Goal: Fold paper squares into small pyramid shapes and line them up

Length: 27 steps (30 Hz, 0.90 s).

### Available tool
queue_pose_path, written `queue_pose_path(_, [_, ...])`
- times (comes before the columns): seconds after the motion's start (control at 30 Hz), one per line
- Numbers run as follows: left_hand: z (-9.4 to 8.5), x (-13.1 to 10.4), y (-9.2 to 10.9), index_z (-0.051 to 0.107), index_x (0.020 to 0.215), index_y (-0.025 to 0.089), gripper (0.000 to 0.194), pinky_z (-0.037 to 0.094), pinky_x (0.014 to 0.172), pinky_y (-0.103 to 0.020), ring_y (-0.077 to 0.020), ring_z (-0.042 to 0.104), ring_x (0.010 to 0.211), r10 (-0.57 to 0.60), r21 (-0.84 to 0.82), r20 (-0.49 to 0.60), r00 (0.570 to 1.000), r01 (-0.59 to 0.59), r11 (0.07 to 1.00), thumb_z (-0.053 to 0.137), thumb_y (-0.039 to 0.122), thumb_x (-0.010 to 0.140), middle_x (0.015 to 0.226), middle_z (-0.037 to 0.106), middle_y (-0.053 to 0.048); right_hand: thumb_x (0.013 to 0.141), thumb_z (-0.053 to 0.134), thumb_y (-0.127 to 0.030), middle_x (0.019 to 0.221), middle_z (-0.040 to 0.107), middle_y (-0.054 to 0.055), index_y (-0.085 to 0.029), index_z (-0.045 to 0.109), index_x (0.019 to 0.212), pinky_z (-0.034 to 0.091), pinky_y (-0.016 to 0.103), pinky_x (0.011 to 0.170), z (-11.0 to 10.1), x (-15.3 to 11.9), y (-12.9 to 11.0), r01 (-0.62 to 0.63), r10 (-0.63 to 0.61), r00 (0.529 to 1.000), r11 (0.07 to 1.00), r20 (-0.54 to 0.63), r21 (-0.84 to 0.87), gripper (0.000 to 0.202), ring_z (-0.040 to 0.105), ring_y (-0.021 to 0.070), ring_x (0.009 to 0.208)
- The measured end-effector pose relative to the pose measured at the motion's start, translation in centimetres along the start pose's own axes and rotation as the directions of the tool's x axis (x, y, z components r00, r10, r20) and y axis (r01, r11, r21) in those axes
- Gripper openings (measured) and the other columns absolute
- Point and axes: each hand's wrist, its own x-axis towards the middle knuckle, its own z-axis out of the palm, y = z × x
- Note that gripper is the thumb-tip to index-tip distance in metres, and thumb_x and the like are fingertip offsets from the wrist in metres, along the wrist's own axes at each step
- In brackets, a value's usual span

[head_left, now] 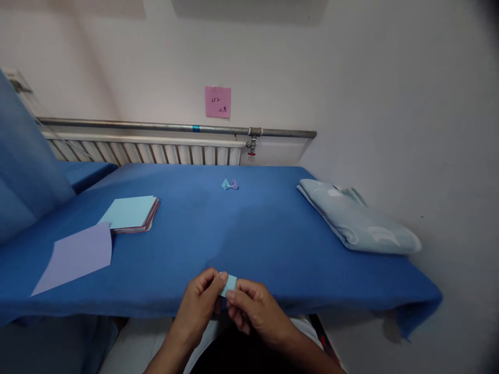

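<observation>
A small folded piece of light blue paper (230,284) is pinched between both hands at the near edge of the blue-covered surface. My left hand (200,301) grips its left side, thumb on top. On its right side, the thumb and fingers of my right hand (255,306) close on the lower edge. Farther back lie two small folded paper pieces, one turquoise (225,184) and one purple (234,184), touching or nearly so. To the left sits a stack of square paper (128,213), light blue on top, with a lavender sheet (78,255) beside it.
A folded pale green blanket (358,218) rests on the right of the blue cloth (187,234). Behind stand a radiator (175,153) and a metal pipe (148,125). A pink note (218,102) is on the wall. A blue curtain (27,166) hangs at the left.
</observation>
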Motion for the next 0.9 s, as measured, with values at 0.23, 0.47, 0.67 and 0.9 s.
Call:
queue_pose_path(0.23, [0.4,-0.2,0.1,0.045,0.059,0.020,0.042,0.029,0.047,-0.021,-0.0085,0.034,0.045,-0.008,0.050,0.033,0.999,0.006,0.999,0.054,0.057,0.077,0.047,0.037,0.008,0.076,0.058,-0.044,0.048,0.049,-0.006,-0.018,0.048,0.064,0.026,0.017,0.039,-0.7,0.3,0.4,0.052,-0.047,0.994,0.998,-0.099,0.045,0.030,0.038,0.0041,0.038])
queue_pose_path(0.47, [0.1,-0.2,0.3,0.049,0.060,0.019,0.036,0.037,0.049,-0.022,-0.0085,0.042,0.047,-0.053,-0.067,0.111,0.992,0.060,0.996,0.060,0.051,0.073,0.053,0.046,0.005,0.080,0.053,-0.043,0.051,0.047,-0.007,-0.019,0.048,0.069,0.027,0.019,0.041,-1.1,0.2,0.1,0.074,-0.080,0.983,0.996,-0.168,-0.040,0.027,0.036,0.0060,0.040])
queue_pose_path(0.67, [-0.6,1.1,0.2,0.041,0.056,0.021,0.040,0.027,0.036,-0.020,-0.0057,0.030,0.037,-0.174,-0.083,0.117,0.978,0.184,0.979,0.062,0.054,0.066,0.046,0.036,0.010,0.081,0.055,-0.020,0.091,0.061,0.004,-0.022,0.060,0.092,0.045,0.031,0.076,-2.1,-0.5,-0.9,0.448,-0.654,0.751,0.602,-0.087,-0.661,0.012,0.057,0.0166,0.082])
queue_pose_path(0.9, [-1.0,2.7,0.4,0.039,0.054,0.023,0.037,0.025,0.032,-0.020,-0.0060,0.027,0.033,-0.198,0.071,0.116,0.973,0.191,0.979,0.058,0.053,0.063,0.040,0.035,0.010,0.087,0.049,-0.012,0.096,0.065,0.006,-0.022,0.062,0.102,0.044,0.034,0.078,-2.2,0.2,-0.8,0.555,-0.668,0.691,0.246,0.275,-0.795,0.023,0.056,0.0181,0.085])
